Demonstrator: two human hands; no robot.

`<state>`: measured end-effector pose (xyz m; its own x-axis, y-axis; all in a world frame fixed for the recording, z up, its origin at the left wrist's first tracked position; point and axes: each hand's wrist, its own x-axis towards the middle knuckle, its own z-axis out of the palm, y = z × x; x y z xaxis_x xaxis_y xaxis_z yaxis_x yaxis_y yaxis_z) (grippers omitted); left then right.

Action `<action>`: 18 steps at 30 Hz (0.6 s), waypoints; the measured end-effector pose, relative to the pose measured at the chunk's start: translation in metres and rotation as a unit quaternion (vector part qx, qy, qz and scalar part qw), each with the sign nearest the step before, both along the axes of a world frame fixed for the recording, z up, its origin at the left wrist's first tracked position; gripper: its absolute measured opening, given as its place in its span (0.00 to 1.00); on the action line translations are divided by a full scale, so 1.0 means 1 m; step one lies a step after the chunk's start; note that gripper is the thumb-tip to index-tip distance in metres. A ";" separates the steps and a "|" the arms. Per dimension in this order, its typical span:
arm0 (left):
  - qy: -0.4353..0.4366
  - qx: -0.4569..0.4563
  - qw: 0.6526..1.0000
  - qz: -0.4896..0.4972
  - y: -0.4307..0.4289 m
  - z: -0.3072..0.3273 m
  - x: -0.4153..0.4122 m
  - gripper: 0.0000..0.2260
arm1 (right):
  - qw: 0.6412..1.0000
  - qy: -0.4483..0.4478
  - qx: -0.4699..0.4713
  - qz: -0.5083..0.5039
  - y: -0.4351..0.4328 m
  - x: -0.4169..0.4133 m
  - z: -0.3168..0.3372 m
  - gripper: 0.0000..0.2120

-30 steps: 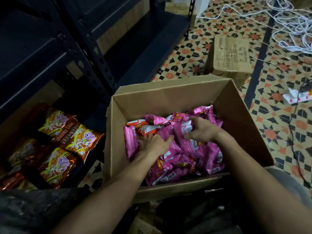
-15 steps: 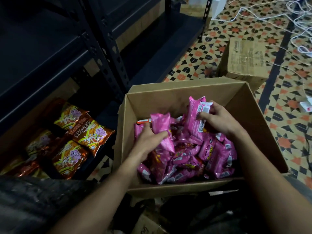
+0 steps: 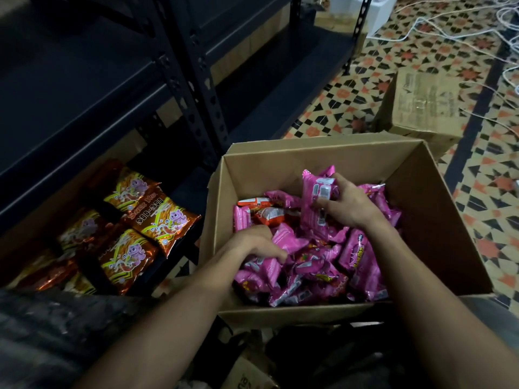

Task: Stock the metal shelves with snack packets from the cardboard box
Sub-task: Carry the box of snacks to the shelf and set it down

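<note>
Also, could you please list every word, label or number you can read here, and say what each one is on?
"Snek Ku": on the orange foil snack packet in the black metal shelves.
"MI-MI", roughly, stylised: same packet.
Too blurred: yellow lettering on a pink foil snack packet in the open brown cardboard box; white label on the pink packet that the right hand holds; print on the closed cardboard box.

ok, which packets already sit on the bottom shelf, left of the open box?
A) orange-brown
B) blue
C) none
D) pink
A: orange-brown packets lie low in the metal shelves, left of the cardboard box; the pink packets are all inside the box.
</note>
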<state>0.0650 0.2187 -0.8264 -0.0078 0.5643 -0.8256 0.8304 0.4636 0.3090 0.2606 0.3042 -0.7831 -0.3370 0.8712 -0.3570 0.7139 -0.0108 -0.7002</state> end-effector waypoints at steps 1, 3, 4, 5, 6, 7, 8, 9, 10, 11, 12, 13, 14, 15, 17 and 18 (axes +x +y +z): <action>0.006 0.007 1.000 -0.008 -0.001 -0.004 0.003 0.21 | 1.000 -0.008 0.001 0.008 -0.001 -0.002 0.000 0.22; 0.013 0.016 1.000 -0.014 -0.005 -0.015 0.006 0.24 | 0.999 -0.027 0.003 0.020 -0.003 -0.004 -0.004 0.26; 0.012 0.029 0.999 -0.015 -0.006 -0.017 0.007 0.24 | 0.999 -0.035 0.006 0.026 -0.003 -0.006 -0.006 0.29; 0.014 0.041 0.999 -0.017 -0.008 -0.017 0.009 0.24 | 0.999 -0.042 0.002 0.031 -0.004 -0.007 -0.006 0.30; 0.016 0.055 0.998 -0.016 -0.009 -0.018 0.012 0.22 | 0.998 -0.042 0.000 0.038 -0.004 -0.007 -0.009 0.30; 0.017 0.074 0.997 -0.011 -0.011 -0.019 0.014 0.19 | 0.998 -0.040 0.002 0.039 -0.006 -0.008 -0.008 0.29; 0.016 0.095 0.995 0.000 -0.013 -0.017 0.017 0.16 | 0.999 -0.035 0.008 0.035 -0.007 -0.009 -0.006 0.27; 0.015 0.120 0.993 0.013 -0.017 -0.014 0.019 0.15 | 0.999 -0.027 0.019 0.027 -0.009 -0.010 -0.001 0.24; 0.011 0.155 0.987 0.030 -0.023 -0.008 0.018 0.16 | 0.999 -0.013 0.039 0.019 -0.012 -0.013 0.007 0.21; 0.005 0.185 0.982 0.045 -0.028 -0.002 0.016 0.16 | 0.999 0.005 0.052 0.005 -0.014 -0.014 0.014 0.17; -0.004 0.213 0.975 0.067 -0.033 0.005 0.014 0.14 | 0.998 0.031 0.060 -0.010 -0.015 -0.014 0.020 0.15; -0.012 0.242 0.965 0.096 -0.040 0.015 0.008 0.11 | 0.996 0.061 0.062 -0.023 -0.017 -0.016 0.028 0.14; -0.028 0.268 0.955 0.128 -0.048 0.027 0.002 0.09 | 0.993 0.092 0.065 -0.033 -0.020 -0.019 0.035 0.15; -0.050 0.293 0.943 0.151 -0.056 0.040 -0.005 0.07 | 0.989 0.122 0.069 -0.040 -0.023 -0.024 0.044 0.15; -0.106 0.334 0.920 0.177 -0.072 0.068 -0.015 0.07 | 0.980 0.174 0.079 -0.046 -0.027 -0.036 0.062 0.15; -0.128 0.352 0.906 0.197 -0.081 0.084 -0.022 0.08 | 0.977 0.192 0.086 -0.039 -0.029 -0.047 0.073 0.14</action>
<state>0.0428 0.1376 -0.7424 -0.1812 0.9467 -0.2663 0.5021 0.3219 0.8027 0.2137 0.2749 -0.7096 -0.3470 0.9356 -0.0646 0.4008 0.0857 -0.9122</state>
